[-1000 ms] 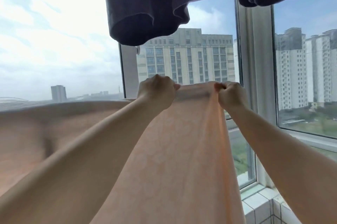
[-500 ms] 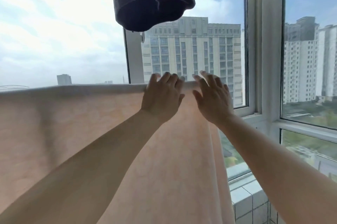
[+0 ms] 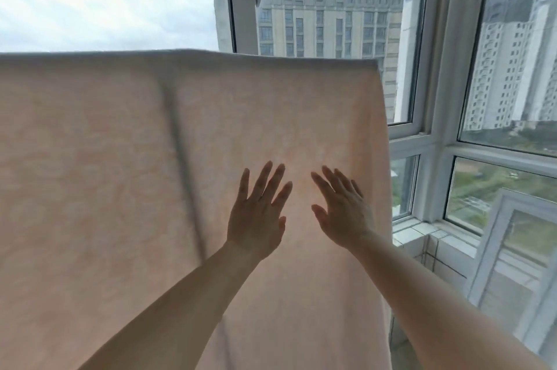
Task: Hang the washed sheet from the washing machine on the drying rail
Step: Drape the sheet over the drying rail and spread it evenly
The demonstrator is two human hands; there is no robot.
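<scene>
The left hand (image 3: 256,219) and right hand (image 3: 343,216) lie flat, fingers spread and straight, gripping nothing, side by side on the pale peach sheet (image 3: 120,173). The sheet hangs draped, its top fold running level left to right, its right edge beside the window frame (image 3: 437,68). No writing shows.

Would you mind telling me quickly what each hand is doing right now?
Left hand: open, fingers spread against the sheet, holding nothing.
Right hand: open, fingers spread against the sheet, holding nothing.
</scene>
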